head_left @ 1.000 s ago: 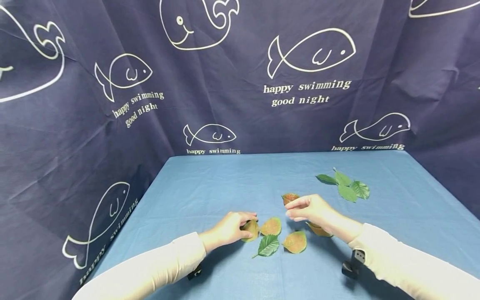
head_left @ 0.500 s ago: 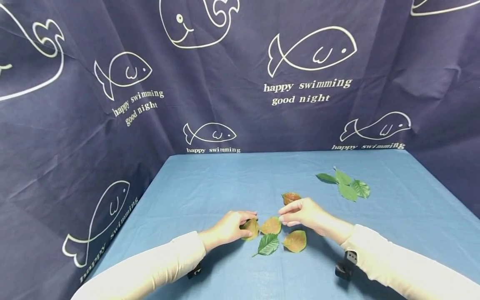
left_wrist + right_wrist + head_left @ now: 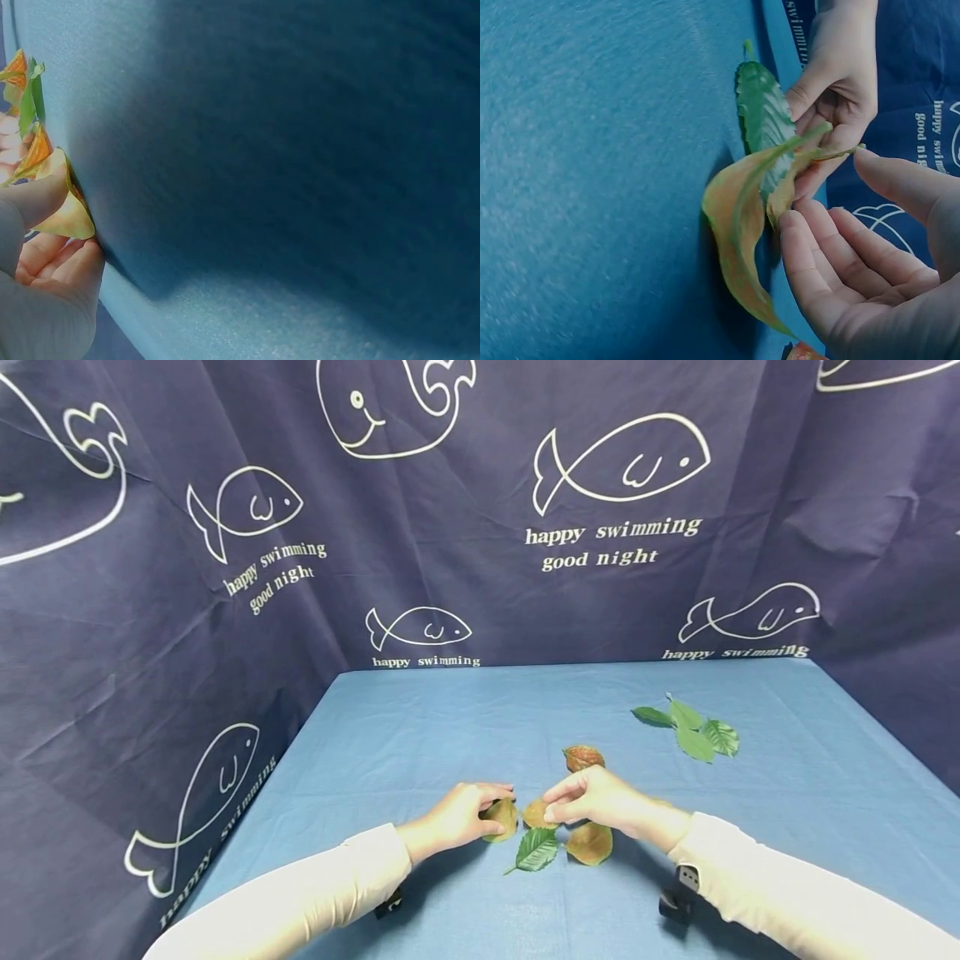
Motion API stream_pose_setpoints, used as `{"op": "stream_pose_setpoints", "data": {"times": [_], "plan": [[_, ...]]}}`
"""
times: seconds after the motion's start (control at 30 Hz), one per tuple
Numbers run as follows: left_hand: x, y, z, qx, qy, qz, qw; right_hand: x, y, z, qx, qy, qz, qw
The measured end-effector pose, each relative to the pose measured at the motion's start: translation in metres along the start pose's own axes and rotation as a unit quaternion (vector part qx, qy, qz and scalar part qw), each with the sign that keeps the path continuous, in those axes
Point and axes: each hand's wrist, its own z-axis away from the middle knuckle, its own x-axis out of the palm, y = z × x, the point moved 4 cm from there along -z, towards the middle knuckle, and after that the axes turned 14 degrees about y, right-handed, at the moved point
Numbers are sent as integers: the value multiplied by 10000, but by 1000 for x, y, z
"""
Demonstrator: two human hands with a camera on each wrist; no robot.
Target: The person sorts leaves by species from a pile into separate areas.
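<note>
My left hand [image 3: 459, 814] rests on the cloth and holds a yellow leaf [image 3: 504, 818]; in the left wrist view the thumb lies over this leaf [image 3: 71, 217] with fingers below. My right hand [image 3: 603, 797] is at a yellow-orange leaf [image 3: 536, 814] just right of it. In the right wrist view, thumb and fingers stand apart around that leaf [image 3: 781, 196], the thumb tip by its stem. A serrated green leaf [image 3: 537, 850] lies in front. Another yellow-orange leaf [image 3: 590, 845], curled, lies below my right hand. A red-brown leaf [image 3: 582, 757] lies beyond it.
Several green leaves [image 3: 693, 744] lie in a cluster at the back right of the blue cloth [image 3: 450, 718]. A dark blue curtain [image 3: 465, 552] with white fish drawings hangs behind and along the left side.
My right hand has moved left from beside the red-brown leaf to the middle yellow-orange leaf. A yellow-orange leaf at the right is now mostly hidden behind the right wrist. My left hand stays put.
</note>
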Motion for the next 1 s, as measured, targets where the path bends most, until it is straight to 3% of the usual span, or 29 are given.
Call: {"op": "stream_pose_setpoints", "data": {"times": [0.7, 1.0], "plan": [[-1, 0, 1, -59, 11, -38, 10000, 18, 1, 0, -756, -465, 639, 9940], [-2, 1, 2, -176, -18, 88, 9998, 27, 2, 0, -1170, -746, 585, 9886]]}}
